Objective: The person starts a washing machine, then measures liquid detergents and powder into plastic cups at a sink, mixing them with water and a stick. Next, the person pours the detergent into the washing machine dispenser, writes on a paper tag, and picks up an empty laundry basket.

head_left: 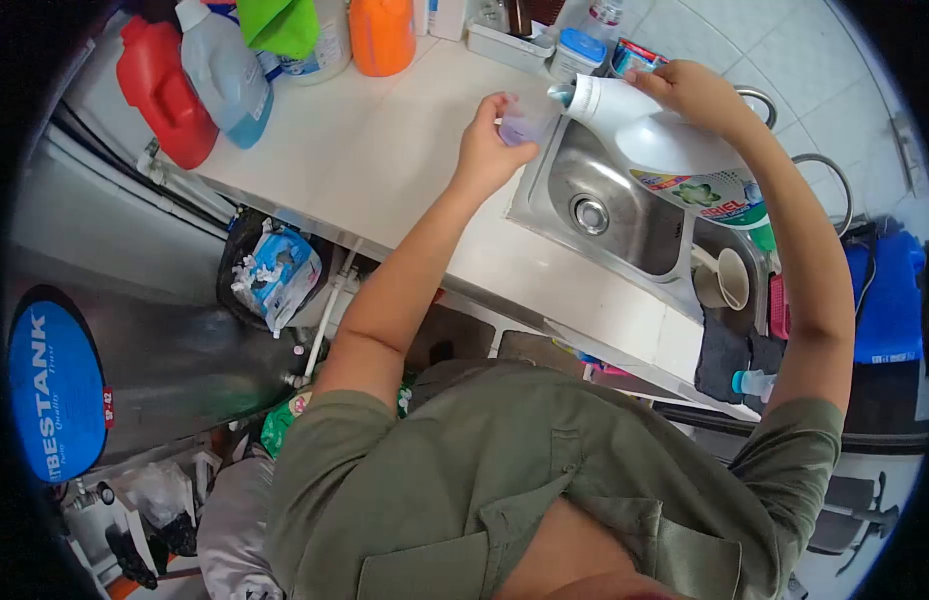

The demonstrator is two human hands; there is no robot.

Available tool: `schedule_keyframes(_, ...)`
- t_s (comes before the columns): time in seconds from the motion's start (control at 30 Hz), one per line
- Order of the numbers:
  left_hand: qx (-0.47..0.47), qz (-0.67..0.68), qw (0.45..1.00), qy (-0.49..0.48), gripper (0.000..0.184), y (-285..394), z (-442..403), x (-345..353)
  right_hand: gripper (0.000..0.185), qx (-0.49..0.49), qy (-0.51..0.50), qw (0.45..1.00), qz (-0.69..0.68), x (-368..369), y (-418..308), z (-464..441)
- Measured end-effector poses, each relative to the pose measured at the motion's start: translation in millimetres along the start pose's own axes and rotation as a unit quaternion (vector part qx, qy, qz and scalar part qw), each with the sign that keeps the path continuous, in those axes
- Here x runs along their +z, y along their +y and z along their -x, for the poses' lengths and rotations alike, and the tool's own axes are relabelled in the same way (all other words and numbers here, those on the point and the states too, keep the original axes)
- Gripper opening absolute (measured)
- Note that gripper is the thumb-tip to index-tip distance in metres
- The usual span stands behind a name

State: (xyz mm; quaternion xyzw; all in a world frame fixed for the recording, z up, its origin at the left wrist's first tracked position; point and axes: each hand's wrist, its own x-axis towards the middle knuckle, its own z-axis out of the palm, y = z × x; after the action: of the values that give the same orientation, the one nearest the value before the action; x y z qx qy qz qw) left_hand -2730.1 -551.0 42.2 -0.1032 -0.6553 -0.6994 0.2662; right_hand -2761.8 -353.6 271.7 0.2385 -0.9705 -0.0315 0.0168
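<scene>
Sink [640,235] is sitting nearest. L hand [495,145] is holding clear cup [523,126] w/ purplish liq., fingers curled partway round it. R hand [693,92] is gripping tilted white btl [670,150] over sink, fingers mostly hidden, spout just by cup. Orange btl [382,38] is standing farther back.

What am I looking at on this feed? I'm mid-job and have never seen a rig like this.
There is no machine here: a person works with two bare hands. The single picture comes from a camera worn on the head, looking forward and down, so the person's green shirt shows at the bottom. The left hand holds a small translucent cup. The right hand holds a large white jug, tipped with its mouth toward the cup, by the steel sink. I can't tell whether liquid is flowing. Along the pale counter stand a red jug and an orange container.
</scene>
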Motion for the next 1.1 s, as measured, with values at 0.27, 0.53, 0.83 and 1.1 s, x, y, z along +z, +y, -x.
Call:
schedule_keyframes(0.27,-0.047,-0.033,0.998,-0.026,0.063,21,10,-11,0.06,-0.007,-0.011,0.996,0.091,-12,-31,-5)
schedule_keyframes(0.53,-0.008,-0.032,0.999,0.008,0.064,10,8,-12,0.058,-0.012,-0.025,0.99,0.135,-24,-52,-7)
schedule_keyframes(0.83,-0.003,-0.044,0.999,0.004,0.066,11,7,-8,0.055,-0.022,-0.026,0.986,0.165,-24,-55,-12)
schedule_keyframes(1.1,0.005,-0.062,0.998,-0.015,0.064,12,6,-8,0.053,-0.021,-0.025,0.985,0.171,-27,-58,-11)
